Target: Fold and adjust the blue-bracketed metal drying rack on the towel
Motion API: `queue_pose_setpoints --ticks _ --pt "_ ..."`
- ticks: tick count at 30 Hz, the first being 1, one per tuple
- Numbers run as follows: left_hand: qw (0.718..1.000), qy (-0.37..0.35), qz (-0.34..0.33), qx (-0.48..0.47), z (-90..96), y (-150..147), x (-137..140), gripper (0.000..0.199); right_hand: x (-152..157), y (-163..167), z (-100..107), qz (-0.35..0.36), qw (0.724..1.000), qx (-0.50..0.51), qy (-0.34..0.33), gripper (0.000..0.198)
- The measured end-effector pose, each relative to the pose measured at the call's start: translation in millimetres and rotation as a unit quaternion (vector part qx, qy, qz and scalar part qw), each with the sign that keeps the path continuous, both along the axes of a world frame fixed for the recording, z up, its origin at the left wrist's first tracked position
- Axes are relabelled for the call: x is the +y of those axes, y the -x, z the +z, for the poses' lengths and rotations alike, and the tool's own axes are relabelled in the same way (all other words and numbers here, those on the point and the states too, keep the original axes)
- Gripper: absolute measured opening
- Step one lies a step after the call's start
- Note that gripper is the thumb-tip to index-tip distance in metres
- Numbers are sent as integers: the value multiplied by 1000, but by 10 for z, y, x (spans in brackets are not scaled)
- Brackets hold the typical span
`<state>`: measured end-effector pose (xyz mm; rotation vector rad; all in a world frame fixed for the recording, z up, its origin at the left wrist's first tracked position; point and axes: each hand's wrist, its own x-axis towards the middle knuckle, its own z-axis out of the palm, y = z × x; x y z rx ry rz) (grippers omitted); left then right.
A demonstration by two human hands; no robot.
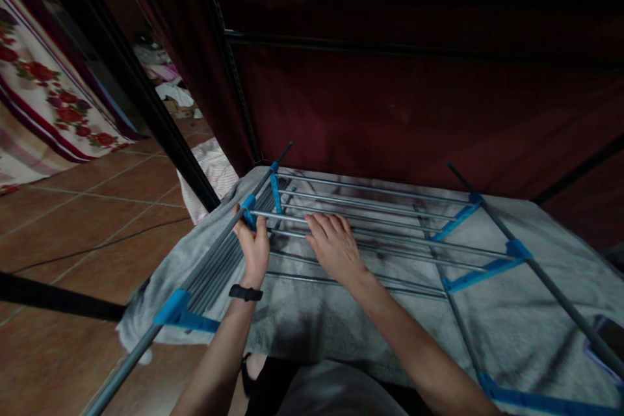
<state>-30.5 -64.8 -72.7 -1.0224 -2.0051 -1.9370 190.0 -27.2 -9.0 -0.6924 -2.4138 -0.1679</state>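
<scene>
A smooth dark-red curtain (390, 117) backs the scene; brown square-tiled floor (97, 221) spreads to the left. A soft, rumpled grey cloth (302, 318) bears the drying rack (390, 236), made of slim round metal tubes with angular blue joints. A flower-printed fabric (63, 91) hangs at far left, partly blocked by a slanting black post (146, 97); a pale striped cloth (212, 169) sits behind that post's foot. The left hand (252, 244) is half closed, thumb and fingers about a blue joint and tube end. The right hand (336, 240) curls over the same tube; its underside is hidden. A black wristband (246, 293) circles the left wrist.
</scene>
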Motion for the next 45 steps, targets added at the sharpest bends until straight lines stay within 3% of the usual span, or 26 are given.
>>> queue_pose_setpoints --ticks 4,7,10,13,17,22,28,33,38,45 --pt "999 18 29 38 -324 -249 -373 55 -372 -319 -563 52 996 56 38 35" --pt "984 109 -62 124 -771 -411 -640 37 -634 -603 -1105 32 992 37 119 39" --pt "931 226 -189 215 -1171 -498 -783 33 -731 -837 -1520 -49 980 34 187 44" --pt "872 300 -247 297 -1368 -500 -790 38 -661 -1041 -1735 -120 962 89 228 44" --pt "844 317 -270 338 -1385 -421 -672 40 -542 -1301 -1853 -163 944 147 244 42" --pt "836 262 -315 363 -1294 -476 -499 40 -497 -1592 -2003 -237 911 236 242 35" --pt "843 211 -302 391 -1167 -860 -171 44 -267 -2073 -2112 -388 816 375 210 20" --pt "825 251 -352 363 -1282 -978 179 41 -38 -2493 -2144 -468 769 404 162 38" --pt "796 284 -415 337 -1399 -927 333 40 65 -2689 -2152 -471 794 333 192 52" --pt "813 251 -396 344 -1320 -952 380 47 130 -2751 -2036 -496 790 271 237 52"
